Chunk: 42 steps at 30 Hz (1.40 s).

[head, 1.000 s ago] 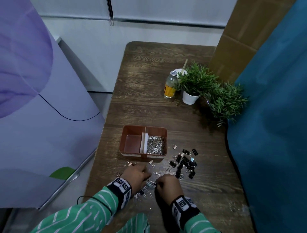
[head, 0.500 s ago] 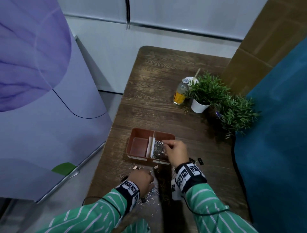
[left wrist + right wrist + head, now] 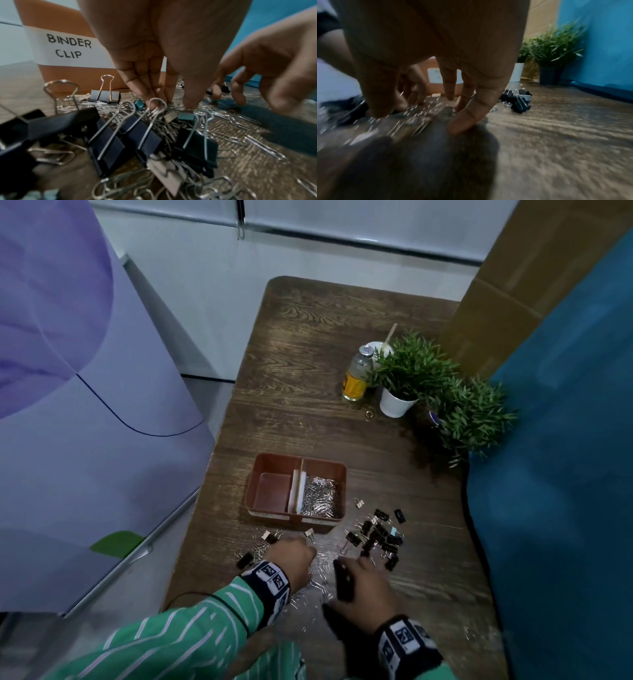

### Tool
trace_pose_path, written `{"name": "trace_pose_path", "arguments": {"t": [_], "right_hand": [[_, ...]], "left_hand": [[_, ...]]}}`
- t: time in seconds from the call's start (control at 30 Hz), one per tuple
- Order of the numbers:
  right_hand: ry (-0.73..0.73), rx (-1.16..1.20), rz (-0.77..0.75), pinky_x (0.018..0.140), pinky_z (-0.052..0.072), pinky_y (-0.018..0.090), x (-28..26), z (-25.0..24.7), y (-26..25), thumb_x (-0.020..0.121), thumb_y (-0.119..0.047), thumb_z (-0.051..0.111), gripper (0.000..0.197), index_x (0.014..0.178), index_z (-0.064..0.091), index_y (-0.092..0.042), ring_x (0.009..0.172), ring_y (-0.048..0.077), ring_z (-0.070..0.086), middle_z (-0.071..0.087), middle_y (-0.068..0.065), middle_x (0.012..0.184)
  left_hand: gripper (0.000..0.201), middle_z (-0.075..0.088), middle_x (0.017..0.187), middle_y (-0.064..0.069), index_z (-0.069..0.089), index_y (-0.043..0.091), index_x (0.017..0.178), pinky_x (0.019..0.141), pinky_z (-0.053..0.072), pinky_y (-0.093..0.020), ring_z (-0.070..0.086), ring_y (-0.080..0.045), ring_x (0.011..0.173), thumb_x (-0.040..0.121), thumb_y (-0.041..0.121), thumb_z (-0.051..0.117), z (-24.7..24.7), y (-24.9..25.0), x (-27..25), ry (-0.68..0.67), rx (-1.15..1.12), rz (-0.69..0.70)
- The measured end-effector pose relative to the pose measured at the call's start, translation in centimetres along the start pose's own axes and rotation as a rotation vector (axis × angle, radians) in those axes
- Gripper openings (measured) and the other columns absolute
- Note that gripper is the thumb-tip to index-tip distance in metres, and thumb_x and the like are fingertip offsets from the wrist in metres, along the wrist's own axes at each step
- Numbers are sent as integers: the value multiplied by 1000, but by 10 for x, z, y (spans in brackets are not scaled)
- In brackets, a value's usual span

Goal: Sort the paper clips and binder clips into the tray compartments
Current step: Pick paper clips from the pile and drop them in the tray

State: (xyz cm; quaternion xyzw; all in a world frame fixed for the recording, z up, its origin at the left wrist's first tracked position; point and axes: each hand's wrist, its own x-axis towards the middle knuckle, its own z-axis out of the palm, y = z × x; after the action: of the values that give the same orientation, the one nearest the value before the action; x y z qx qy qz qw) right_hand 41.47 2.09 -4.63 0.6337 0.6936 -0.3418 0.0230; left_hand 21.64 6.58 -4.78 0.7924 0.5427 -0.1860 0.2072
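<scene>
The brown two-part tray [image 3: 298, 457] stands mid-table; its right half holds silver paper clips [image 3: 318, 498] and its left half, labelled "BINDER CLIP" [image 3: 68, 46], is bare. Black binder clips [image 3: 380, 537] lie to the right of the tray's front, and more [image 3: 106, 146] lie under my left wrist. Loose paper clips [image 3: 320, 580] are scattered between my hands. My left hand [image 3: 308, 553] points its straight fingers down, with the tips [image 3: 154, 102] touching the clips. My right hand [image 3: 346, 566] hovers low over the clips with its fingers [image 3: 462, 121] spread and holds nothing.
A yellow-labelled bottle [image 3: 356, 378], a white cup and two potted plants [image 3: 407, 374] [image 3: 472, 416] stand at the far right. A blue cloth [image 3: 565, 474] borders the table's right side. The table's left edge [image 3: 205, 491] drops to the floor.
My right hand has come back from over the tray's paper clip half to the loose clips near the front edge. My left hand stayed at the pile.
</scene>
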Motion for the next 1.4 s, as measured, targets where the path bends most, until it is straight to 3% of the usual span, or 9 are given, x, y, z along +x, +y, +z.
{"name": "trace_pose_path", "arguments": {"t": [0.07, 0.13, 0.3, 0.43, 0.57, 0.8, 1.0, 1.27, 1.4], "right_hand": [[-107, -149, 12, 98, 51, 41, -11, 10, -2, 58, -61, 70, 103, 150, 27, -39, 118, 24, 52, 39, -4, 134], [-100, -193, -2, 97, 51, 42, -12, 16, -5, 67, -48, 72, 97, 150, 24, -35, 117, 28, 51, 37, 1, 133], [57, -47, 6, 86, 48, 30, 7, 18, -18, 82, -21, 64, 26, 108, 63, -22, 100, 25, 62, 58, 2, 114], [127, 38, -37, 83, 48, 26, 23, 20, -28, 84, -12, 60, 17, 95, 73, -15, 94, 25, 65, 65, 5, 103], [207, 211, -33, 86, 50, 23, 24, 18, -9, 78, -13, 62, 26, 99, 77, -20, 92, 18, 66, 68, 0, 102], [25, -73, -24, 95, 51, 35, -12, 24, 11, 69, -52, 66, 77, 139, 42, -32, 112, 20, 52, 43, -3, 126], [131, -20, -51, 84, 48, 33, 2, 39, -15, 86, -27, 56, 29, 112, 66, -20, 99, 25, 62, 56, 3, 111], [176, 403, 81, 76, 52, 24, 15, 41, -28, 78, -12, 56, 25, 85, 75, -27, 80, 14, 66, 74, -5, 85], [190, 970, 261, 81, 62, 49, 21, 63, -8, 68, -10, 67, 25, 84, 76, -28, 80, 28, 75, 77, 7, 80]], "left_hand": [[25, 65, 109, -11, 63, 14, 114, 82, 58, -46, 63, -32, 99, 90, 21, 64, -3, 3, 0, -42, 39, 11], [22, 67, 106, -10, 64, 13, 111, 83, 58, -46, 66, -31, 97, 88, 12, 65, -5, 4, -2, -87, 53, 14], [25, 67, 107, -10, 59, 16, 110, 83, 57, -42, 67, -32, 99, 87, 17, 69, 2, -3, -9, -84, 29, 37], [71, 54, 128, -8, 41, 21, 131, 87, 55, -40, 63, -31, 106, 74, 45, 76, 8, -8, -10, 4, -135, 5], [109, 37, 140, -8, 22, 27, 148, 92, 54, -44, 59, -34, 111, 61, 52, 81, 11, 3, -7, 9, -111, 63], [56, 45, 129, -7, 51, 19, 128, 89, 53, -42, 60, -31, 107, 78, 29, 76, 7, 21, -7, -18, -19, 102], [38, 49, 128, -7, 61, 17, 123, 96, 46, -34, 59, -27, 110, 86, 17, 64, 17, 26, -12, -23, -73, 108], [37, 56, 126, -6, 62, 26, 124, 89, 50, -33, 63, -27, 104, 88, 30, 58, 24, 18, -7, -3, -157, 35], [24, 59, 118, -13, 66, 12, 112, 86, 49, -38, 63, -34, 103, 95, 25, 55, 19, 24, 0, -40, -54, 10]]}}
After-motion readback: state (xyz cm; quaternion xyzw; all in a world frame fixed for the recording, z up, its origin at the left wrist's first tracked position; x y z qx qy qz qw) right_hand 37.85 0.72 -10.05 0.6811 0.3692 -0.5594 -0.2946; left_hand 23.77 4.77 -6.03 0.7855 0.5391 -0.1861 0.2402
